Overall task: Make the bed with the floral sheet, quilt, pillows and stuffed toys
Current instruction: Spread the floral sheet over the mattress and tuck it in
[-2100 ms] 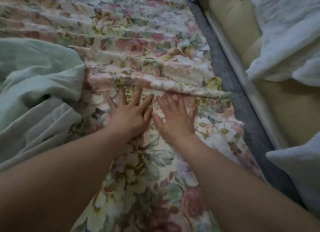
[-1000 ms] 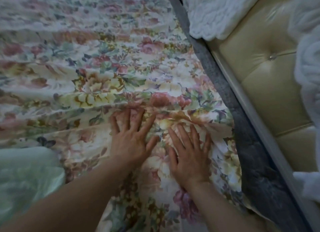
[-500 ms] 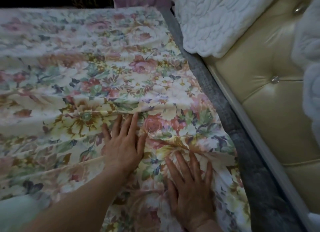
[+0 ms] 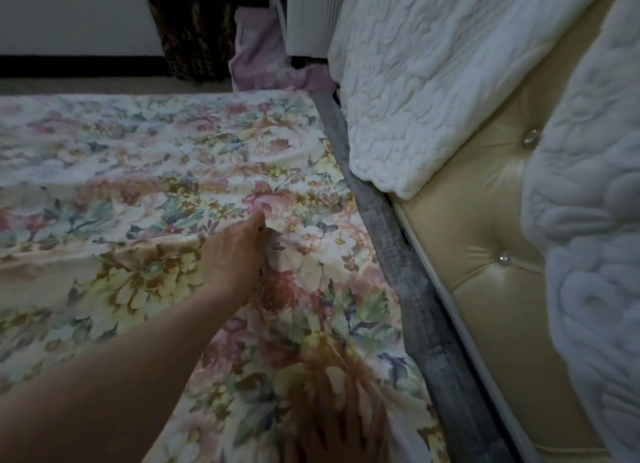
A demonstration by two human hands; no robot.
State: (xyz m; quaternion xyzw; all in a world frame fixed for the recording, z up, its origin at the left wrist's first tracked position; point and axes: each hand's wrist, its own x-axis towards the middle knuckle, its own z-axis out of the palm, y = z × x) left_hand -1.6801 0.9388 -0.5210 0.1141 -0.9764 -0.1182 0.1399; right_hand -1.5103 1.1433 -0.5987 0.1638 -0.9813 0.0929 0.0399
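Flat moments ago, the left hand [image 4: 239,255] now pinches the floral sheet [image 4: 138,151] to tug out a wrinkle, while the blurred right hand [image 4: 332,417] presses down with fingers spread.

Floral sheet [image 4: 156,172]: cream ground, pink, red and yellow blooms, green leaves. Right of sheet: mottled grey mattress edge [image 4: 391,241], pale yellow headboard [image 4: 485,255], silvery button [image 4: 531,138], white quilt [image 4: 426,82] with bumpy stitched pattern. Beyond sheet's far edge: lilac cloth [image 4: 259,57], dark brown patterned curtain [image 4: 194,30].
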